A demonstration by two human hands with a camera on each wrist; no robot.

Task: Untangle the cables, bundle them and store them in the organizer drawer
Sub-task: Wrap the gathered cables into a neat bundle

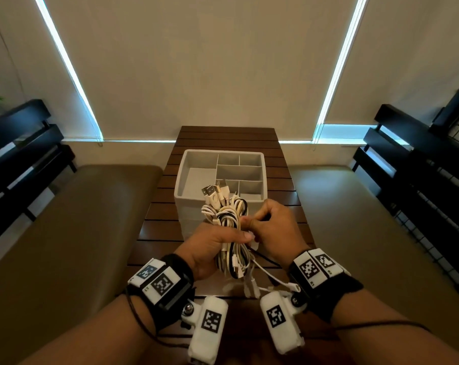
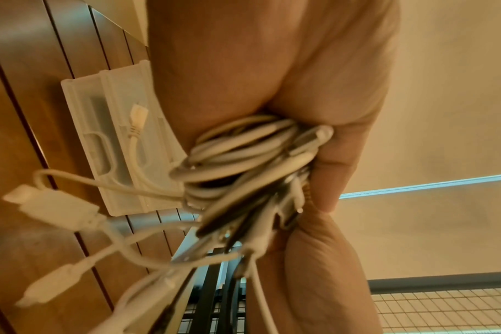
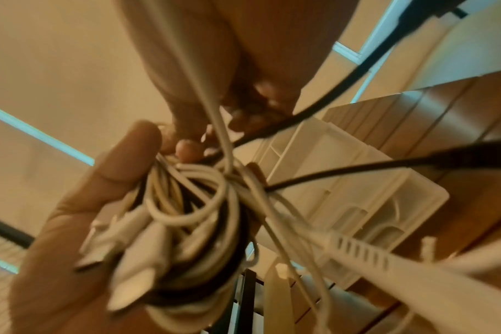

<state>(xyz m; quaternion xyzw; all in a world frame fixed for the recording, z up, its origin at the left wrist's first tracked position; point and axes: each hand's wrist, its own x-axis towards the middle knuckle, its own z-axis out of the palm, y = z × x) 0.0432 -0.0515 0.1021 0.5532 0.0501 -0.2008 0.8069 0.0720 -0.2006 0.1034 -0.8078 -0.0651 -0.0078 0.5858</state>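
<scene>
A: Around the action first: a dark brown slatted wooden table [image 1: 231, 143] runs toward twelve o'clock, with olive padded benches [image 1: 73, 219] at nine and three, and black slatted racks [image 1: 17, 143] beyond them. Pale roller blinds [image 1: 204, 61] fill the wall up top.

B: And standing right behind the hands, at twelve o'clock, is the pale grey plastic organizer drawer with dividers [image 1: 220, 177]. The raised plugs cover part of its near rim.

A: What can't we read? The wrist views are blurred; individual plugs smear together. The left palm is buried under the coils, and the lower loops drop behind the wrist cameras.

B: Now the bundle of white, cream and black charging cables [image 1: 229, 230]. It is coiled into a long hank, held above the table's near end, silver USB plugs poking up toward twelve, loose ends trailing toward six.

A: The left hand [image 1: 212, 248] is wrapped round the hank's middle, thumb across the front.

B: The right hand [image 1: 273, 227], at three o'clock of the coils, has its fingers curled, pinching at the strands.
</scene>
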